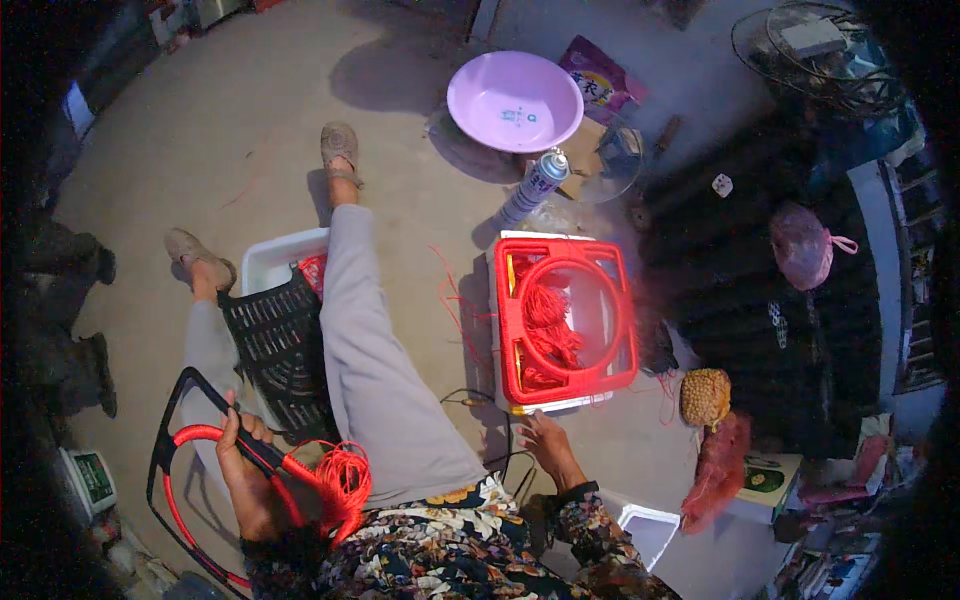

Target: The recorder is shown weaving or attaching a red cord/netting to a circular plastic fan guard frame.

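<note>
My left hand (pixel 250 462) is closed around a curved black handle frame (pixel 172 420), partly wrapped in red, at the lower left. Beside that hand, a loose bundle of red cord (pixel 343 482) hangs against my leg. My right hand (pixel 550 448) has its fingers stretched out near the front edge of a white box with a red plastic frame (pixel 510 330) on top; whether it touches the box I cannot tell. More red cord (pixel 548 318) shows through the frame's round opening. Between my legs, a black slotted plastic panel (pixel 280 345) leans over a white basin (pixel 262 262).
Beyond the box are a spray can (pixel 535 188), a pink basin (pixel 515 100) and a purple bag (pixel 600 82). At right lie a yellow woven-looking object (pixel 705 397) and a red mesh bag (pixel 718 470). A scale-like device (pixel 90 482) stands at far left. Dark cables run near my right hand.
</note>
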A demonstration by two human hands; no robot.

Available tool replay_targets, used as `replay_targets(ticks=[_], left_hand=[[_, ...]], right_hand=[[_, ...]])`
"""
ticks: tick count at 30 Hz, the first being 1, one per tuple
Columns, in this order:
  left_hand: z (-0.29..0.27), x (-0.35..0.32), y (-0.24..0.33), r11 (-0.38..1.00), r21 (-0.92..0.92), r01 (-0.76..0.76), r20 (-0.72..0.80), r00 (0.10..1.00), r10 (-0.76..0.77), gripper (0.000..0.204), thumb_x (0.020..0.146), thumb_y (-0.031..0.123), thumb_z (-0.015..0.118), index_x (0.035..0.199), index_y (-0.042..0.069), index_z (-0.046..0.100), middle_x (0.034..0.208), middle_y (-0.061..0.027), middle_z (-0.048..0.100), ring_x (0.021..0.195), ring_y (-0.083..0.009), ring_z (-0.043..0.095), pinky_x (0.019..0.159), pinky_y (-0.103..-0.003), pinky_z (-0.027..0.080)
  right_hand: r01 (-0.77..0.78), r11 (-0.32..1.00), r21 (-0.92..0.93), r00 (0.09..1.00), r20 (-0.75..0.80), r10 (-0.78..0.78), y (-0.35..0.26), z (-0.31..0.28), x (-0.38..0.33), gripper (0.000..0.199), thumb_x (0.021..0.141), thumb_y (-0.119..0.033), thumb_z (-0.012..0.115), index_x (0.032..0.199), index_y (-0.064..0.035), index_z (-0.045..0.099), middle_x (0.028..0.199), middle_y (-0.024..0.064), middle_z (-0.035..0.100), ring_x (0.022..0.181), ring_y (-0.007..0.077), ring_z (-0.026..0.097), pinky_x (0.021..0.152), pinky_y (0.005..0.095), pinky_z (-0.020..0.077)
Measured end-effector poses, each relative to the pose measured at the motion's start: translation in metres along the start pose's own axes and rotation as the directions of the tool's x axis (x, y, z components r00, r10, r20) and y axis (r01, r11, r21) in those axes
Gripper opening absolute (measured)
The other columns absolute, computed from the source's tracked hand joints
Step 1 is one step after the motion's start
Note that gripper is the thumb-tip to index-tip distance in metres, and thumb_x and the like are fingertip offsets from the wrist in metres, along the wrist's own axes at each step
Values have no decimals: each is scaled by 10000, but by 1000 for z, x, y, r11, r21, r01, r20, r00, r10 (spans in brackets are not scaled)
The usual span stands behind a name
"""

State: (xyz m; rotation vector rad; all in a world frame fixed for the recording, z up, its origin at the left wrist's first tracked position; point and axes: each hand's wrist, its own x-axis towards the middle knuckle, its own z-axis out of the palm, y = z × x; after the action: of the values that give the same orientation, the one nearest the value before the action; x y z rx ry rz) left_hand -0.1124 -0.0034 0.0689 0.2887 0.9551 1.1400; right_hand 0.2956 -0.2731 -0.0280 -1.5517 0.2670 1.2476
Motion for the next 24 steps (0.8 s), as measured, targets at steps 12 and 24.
replay_targets(ticks=[12, 24], left_hand=[[-6, 3, 2, 999, 19, 39, 56, 998, -40, 322, 935, 241, 475, 1243, 154, 445, 679, 18, 401, 574, -94, 397, 522, -239, 361], [3, -3, 4, 999, -35, 42, 100, 994, -38, 309, 936, 214, 468, 1240, 165, 445, 685, -4, 433, 592, -114, 437, 534, -261, 403]], right_hand=[[162, 962, -221, 987, 42, -156, 22, -20, 44, 314, 905, -307, 500, 1000, -9, 534, 892, 120, 581, 768, 250, 581, 706, 369, 495], [13, 993, 120, 994, -113, 0, 10, -8, 46, 305, 909, -238, 471, 1097, -6, 529, 925, 157, 607, 702, 221, 596, 597, 307, 519]])
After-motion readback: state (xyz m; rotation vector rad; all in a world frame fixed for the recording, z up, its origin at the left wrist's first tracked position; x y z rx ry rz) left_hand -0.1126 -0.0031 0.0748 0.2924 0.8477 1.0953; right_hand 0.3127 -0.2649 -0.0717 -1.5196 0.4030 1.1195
